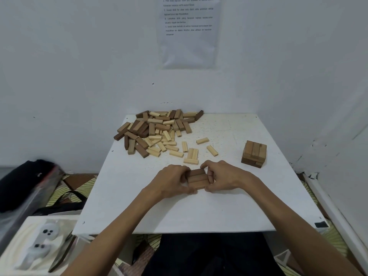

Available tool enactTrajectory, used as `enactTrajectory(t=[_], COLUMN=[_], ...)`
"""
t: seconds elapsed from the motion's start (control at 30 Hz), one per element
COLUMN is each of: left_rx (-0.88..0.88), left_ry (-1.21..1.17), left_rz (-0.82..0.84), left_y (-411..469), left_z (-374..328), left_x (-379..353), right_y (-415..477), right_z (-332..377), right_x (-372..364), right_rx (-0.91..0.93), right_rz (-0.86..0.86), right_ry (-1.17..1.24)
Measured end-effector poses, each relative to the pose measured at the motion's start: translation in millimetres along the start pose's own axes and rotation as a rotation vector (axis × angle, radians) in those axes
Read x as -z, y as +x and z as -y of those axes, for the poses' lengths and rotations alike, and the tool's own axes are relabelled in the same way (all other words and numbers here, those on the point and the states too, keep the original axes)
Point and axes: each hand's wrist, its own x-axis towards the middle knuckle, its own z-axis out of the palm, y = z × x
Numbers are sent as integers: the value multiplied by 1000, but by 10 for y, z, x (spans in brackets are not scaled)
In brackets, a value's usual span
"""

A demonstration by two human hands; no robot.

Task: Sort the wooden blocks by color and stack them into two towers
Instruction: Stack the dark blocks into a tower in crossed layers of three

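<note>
At the bottom of the frame two bare forearms reach up over the near edge of the white worktop. In the lower centre, a row of three brown blocks lies flat, side by side and touching. The left hand is curled against the row's left ends and the right hand against its right ends, so both hands pinch the row between them with bent fingers and thumbs.

Just above the hands, a few loose pale blocks lie scattered flat on the worktop. To the right of centre, well apart from the hands, stands a short brown stack, its top layer of three blocks lying crosswise over the layer below.

Further up, left of centre, a mixed pile of brown and pale blocks reaches the far edge. On the wall at the top hangs a printed sheet.
</note>
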Motion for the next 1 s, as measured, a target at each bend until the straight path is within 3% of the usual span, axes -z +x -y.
enactTrajectory(t=[0.47, 1.0], left_rx=[47, 60], left_ry=[-136, -23], left_rz=[121, 182], left_y=[106, 183], left_z=[-19, 11], left_x=[26, 90], right_y=[103, 101], right_z=[-64, -55], right_x=[-5, -6], right_rx=[3, 19], right_rz=[15, 46], right_ry=[-13, -34])
